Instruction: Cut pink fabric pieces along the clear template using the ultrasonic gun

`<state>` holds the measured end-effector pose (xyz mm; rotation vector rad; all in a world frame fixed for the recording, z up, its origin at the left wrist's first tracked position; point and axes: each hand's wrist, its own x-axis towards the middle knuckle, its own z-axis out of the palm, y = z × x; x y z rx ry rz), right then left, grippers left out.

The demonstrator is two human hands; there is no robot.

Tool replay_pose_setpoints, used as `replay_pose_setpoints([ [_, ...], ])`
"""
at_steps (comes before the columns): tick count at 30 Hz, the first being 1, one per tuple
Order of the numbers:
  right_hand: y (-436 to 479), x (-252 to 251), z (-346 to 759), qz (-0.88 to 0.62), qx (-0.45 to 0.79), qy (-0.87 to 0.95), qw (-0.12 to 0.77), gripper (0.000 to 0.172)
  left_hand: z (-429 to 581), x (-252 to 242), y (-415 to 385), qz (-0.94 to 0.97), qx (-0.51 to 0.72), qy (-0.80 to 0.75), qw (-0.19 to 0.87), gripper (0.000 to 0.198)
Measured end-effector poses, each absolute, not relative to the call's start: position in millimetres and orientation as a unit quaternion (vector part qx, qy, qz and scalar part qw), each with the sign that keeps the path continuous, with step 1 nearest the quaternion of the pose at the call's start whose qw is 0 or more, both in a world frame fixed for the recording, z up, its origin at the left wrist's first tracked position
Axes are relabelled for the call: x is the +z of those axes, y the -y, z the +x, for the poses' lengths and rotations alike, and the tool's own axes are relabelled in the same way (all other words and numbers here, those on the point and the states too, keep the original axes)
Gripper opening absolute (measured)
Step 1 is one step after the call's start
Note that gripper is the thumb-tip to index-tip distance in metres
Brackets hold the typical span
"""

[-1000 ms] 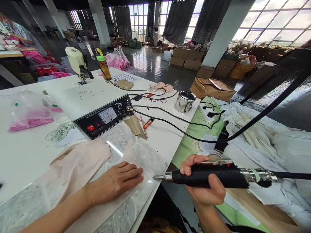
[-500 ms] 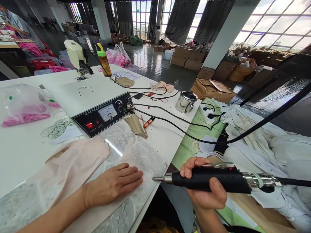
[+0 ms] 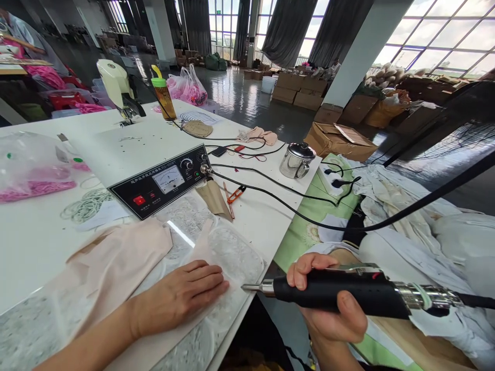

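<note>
My left hand [image 3: 181, 294] lies flat, palm down, on thin pale pink fabric [image 3: 124, 252] spread over a clear, speckled sheet [image 3: 235, 252] at the table's edge. Its fingers are stretched out and hold nothing. In my right hand [image 3: 334, 319] is a black handheld tool [image 3: 340, 288] with a pointed metal tip, fingers wrapped round its body. The tip points left, close to the fingertips of my left hand, at the edge of the sheet. A cable runs from the tool's rear. Beyond the fabric stands a black control box [image 3: 162, 180] with a dial and red switch.
Orange-handled snips [image 3: 235, 194], a brown strip [image 3: 214, 198] and black cables lie past the sheet. A metal mug [image 3: 297, 161] stands near the right table edge. A bottle [image 3: 164, 99] and sewing machine [image 3: 118, 90] are farther back. White cloth [image 3: 410, 232] lies at the right.
The rear of the tool has dipped slightly and moved a little right with my right hand. My left hand stays flat on the fabric, almost unmoved.
</note>
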<state>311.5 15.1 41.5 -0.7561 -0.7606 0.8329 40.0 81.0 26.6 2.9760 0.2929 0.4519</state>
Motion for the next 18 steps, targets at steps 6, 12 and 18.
replay_pose_setpoints([
  [6,-13.5,37.4,313.5,-0.364,0.381,0.347,0.776,0.029,41.5,24.8,-79.9,0.98,0.155,-0.103,0.068,0.039],
  [12,-10.2,29.6,317.2,-0.38,0.378,0.338,0.774,0.029,43.8,25.2,-79.1,0.978,0.179,-0.09,0.054,0.035],
  [18,-9.3,28.2,316.6,-0.385,0.383,0.338,0.769,0.029,46.5,29.6,-78.4,0.976,0.192,-0.087,0.05,0.033],
])
